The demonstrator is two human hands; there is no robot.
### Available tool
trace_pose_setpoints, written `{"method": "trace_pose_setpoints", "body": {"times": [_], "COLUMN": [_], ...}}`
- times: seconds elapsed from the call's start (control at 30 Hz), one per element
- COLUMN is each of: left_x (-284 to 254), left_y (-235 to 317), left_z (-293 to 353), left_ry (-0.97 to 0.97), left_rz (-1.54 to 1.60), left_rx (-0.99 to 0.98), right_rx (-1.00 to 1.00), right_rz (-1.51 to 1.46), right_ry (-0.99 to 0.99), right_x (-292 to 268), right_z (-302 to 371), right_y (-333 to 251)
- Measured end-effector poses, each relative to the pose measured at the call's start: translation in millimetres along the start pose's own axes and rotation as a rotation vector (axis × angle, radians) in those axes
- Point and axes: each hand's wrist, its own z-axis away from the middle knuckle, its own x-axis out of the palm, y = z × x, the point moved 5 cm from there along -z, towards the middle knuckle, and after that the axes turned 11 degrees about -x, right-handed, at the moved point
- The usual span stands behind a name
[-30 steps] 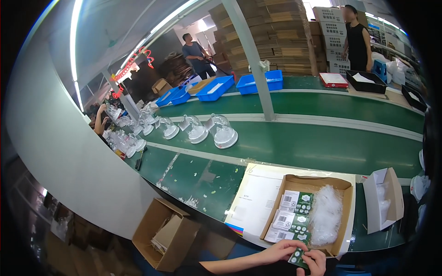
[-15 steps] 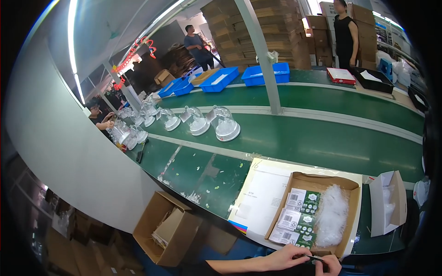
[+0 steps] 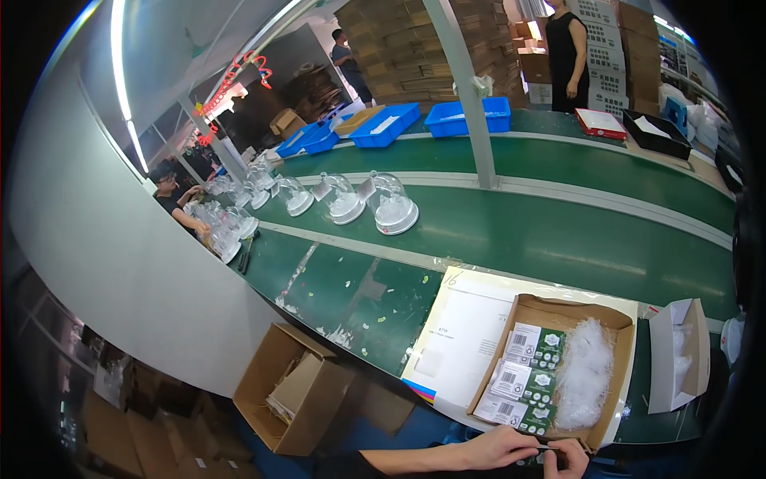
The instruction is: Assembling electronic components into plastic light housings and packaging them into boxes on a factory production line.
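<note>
The left hand (image 3: 495,450) and right hand (image 3: 569,459), fingers curled nearly closed, pinch a thin, flat, partly green card (image 3: 543,447) just beside the shallow brown cardboard tray's (image 3: 562,308) near wall. Light, even fingertip pressure should prevent creasing; that raised rim could snag knuckles. Leftward, the scuffed green worktop (image 3: 339,279) offers room.

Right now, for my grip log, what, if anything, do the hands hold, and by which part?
A thin card, partly hidden: the left hand and right hand pinch it, seemingly near its edges; exact finger spots cannot be told.
</note>
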Motion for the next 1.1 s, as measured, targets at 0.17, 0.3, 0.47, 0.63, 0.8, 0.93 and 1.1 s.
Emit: {"method": "trace_pose_setpoints", "body": {"times": [0.17, 0.3, 0.47, 0.63, 0.8, 0.93, 1.1], "left_x": [-8, -18, -66, -63, -69, -77, -79], "left_y": [-6, -2, -28, -30, -25, -19, -25], "left_z": [-4, -8, -9, -8, -15, -21, -25], "left_ry": [-0.067, -0.024, 0.340, 0.352, 0.434, 0.430, 0.437], "left_rz": [-0.038, -0.051, -0.158, -0.095, -0.018, -0.050, -0.149], "left_rx": [-0.086, 0.053, -0.154, -0.266, -0.223, -0.281, -0.254], "right_rx": [0.188, 0.151, -0.043, -0.095, -0.187, -0.147, -0.108], "right_rz": [-0.145, -0.191, 0.539, 0.732, 0.676, 0.629, 0.538], "right_ry": [-0.014, -0.011, 0.193, 0.167, 0.266, 0.409, 0.517], "right_x": [9, -2, -28, -23, -24, -31, -37], "right_z": [6, -5, -34, -40, -41, -38, -35], "right_y": [21, 23, 50, 91, 84, 82, 89]}}
